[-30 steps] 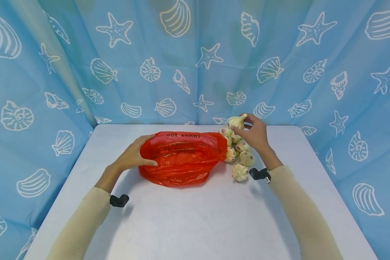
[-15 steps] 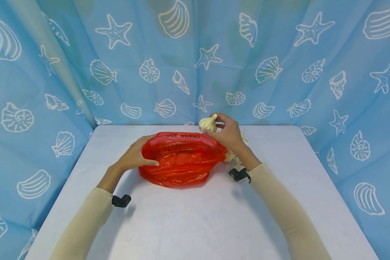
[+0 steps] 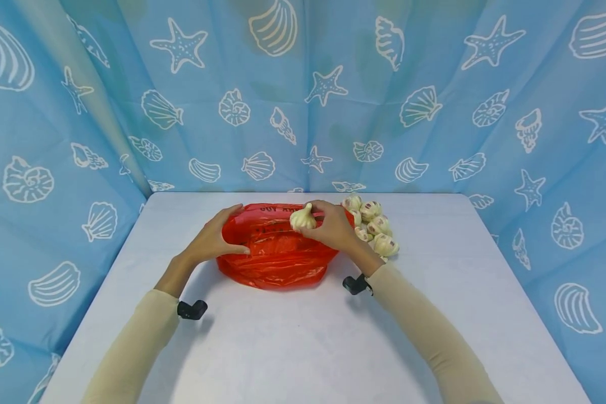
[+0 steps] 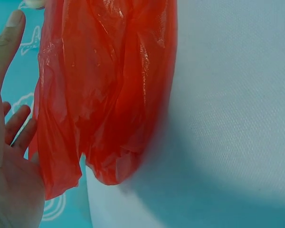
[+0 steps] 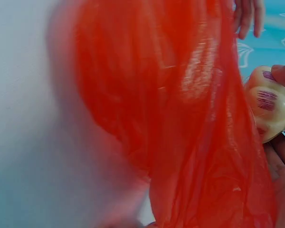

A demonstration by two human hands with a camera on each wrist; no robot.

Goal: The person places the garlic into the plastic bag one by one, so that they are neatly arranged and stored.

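A red plastic bag (image 3: 278,269) with dark printing lies on the table, its mouth facing up. Over its mouth, my right hand (image 3: 339,229) pinches a pale garlic bulb (image 3: 303,219) between thumb and fingers, stem upward. The right wrist view shows purple marks on the same garlic bulb (image 5: 268,102), close beside the bag's edge. My left hand (image 3: 211,238) rests at the bag's left end, thumb and fingers spread. In the left wrist view the left hand's thumb is straight and its fingers (image 4: 21,130) are partly behind the red plastic. The bag's inside is hidden.
Several garlic bulbs (image 3: 380,225) are heaped at the bag's right end, some partly hidden by my right arm. A white table (image 3: 262,348) carries everything. Behind it hangs a blue curtain (image 3: 333,134) with white shells and starfish. A dark camera sits on each wrist.
My right hand has carried the garlic bulb left from above the heap, then down over the bag's mouth. My left hand has hardly moved at the bag's left end.
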